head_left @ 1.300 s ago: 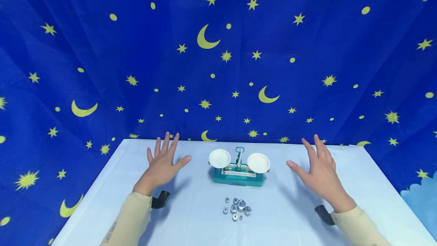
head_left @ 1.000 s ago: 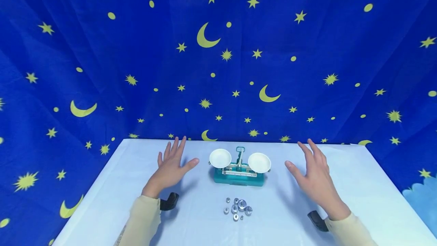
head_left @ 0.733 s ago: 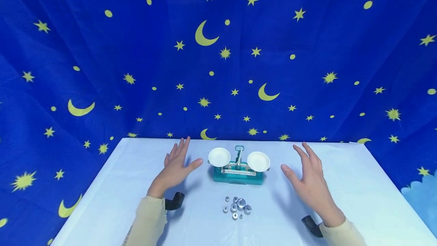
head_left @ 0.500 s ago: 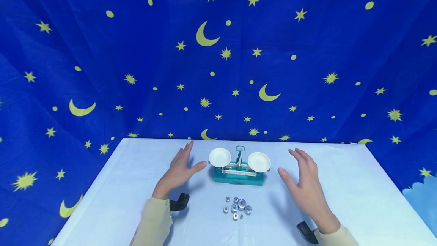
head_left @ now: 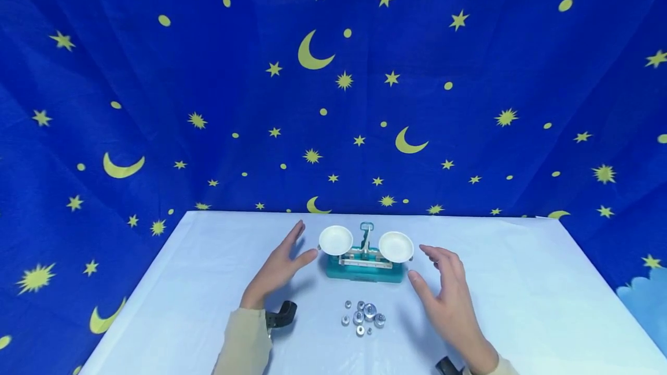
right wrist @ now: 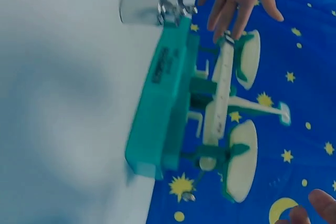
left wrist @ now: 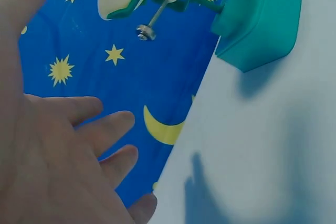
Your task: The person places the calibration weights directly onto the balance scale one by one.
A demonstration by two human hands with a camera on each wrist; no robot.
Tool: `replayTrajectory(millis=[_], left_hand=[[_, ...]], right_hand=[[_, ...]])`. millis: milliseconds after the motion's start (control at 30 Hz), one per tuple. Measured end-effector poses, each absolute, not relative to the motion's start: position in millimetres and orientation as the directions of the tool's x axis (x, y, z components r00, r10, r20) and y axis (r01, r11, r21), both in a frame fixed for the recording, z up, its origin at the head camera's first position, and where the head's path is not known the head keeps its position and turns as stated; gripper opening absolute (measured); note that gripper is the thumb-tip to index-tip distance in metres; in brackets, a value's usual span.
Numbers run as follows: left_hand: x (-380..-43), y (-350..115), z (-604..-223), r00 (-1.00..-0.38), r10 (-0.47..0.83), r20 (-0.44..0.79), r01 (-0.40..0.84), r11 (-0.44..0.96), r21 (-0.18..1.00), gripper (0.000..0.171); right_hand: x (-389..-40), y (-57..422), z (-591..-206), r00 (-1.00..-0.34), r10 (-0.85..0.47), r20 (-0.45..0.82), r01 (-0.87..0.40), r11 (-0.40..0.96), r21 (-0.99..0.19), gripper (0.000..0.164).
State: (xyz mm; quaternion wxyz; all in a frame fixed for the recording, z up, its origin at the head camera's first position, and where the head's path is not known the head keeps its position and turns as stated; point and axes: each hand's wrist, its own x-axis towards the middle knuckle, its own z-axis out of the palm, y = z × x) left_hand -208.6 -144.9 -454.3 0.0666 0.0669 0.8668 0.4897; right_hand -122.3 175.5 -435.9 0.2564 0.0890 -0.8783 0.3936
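A green table balance (head_left: pixel 365 272) with two white pans stands on the table, with nothing on its left pan (head_left: pixel 336 241) or right pan (head_left: pixel 396 247). My left hand (head_left: pixel 278 268) is just left of it, thumb near the left pan, fingers extended and holding nothing. On the other side my right hand (head_left: pixel 450 300) hovers with fingers loosely bent, thumb and index apart, close to the right end. The left wrist view shows my left palm (left wrist: pixel 63 150) beside the green base (left wrist: pixel 262 24). Several metal weights (head_left: pixel 370 311) sit in front of the balance.
A white sheet covers the table (head_left: pixel 521 282). Behind it hangs a blue curtain (head_left: pixel 260 97) with yellow moons and stars. Black wrist cameras, such as the left one (head_left: pixel 283 314), jut inward under my wrists.
Both hands have moved inward from either side to the balance's two ends, the right one also coming nearer to me. The balance and weights have stayed in place.
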Motion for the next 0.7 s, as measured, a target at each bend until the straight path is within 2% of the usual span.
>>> replayTrajectory(millis=[200,400,533,700], left_hand=[[-207.3,-145.8,-464.7,-0.979,0.202,-0.018,0.064,0.397,0.916,0.078],[-208.2,-142.4,-471.5,-0.977,0.21,0.024,0.093,0.326,0.941,0.076],[-208.0,-138.2,-476.7,-0.977,0.214,0.022,0.092,0.327,0.941,0.078],[-206.9,-132.7,-479.0,-0.972,0.235,0.001,0.083,0.342,0.936,0.081]], right_hand=[[-120.1,170.8,-443.2,-0.857,0.025,0.514,-0.381,0.642,-0.666,0.041],[-118.8,169.4,-445.8,-0.885,0.028,0.466,-0.373,0.555,-0.743,0.032],[-116.8,166.9,-448.5,-0.934,0.033,0.356,-0.299,0.473,-0.829,0.027],[-115.2,162.1,-453.6,-0.989,0.036,0.144,-0.121,0.364,-0.923,0.026]])
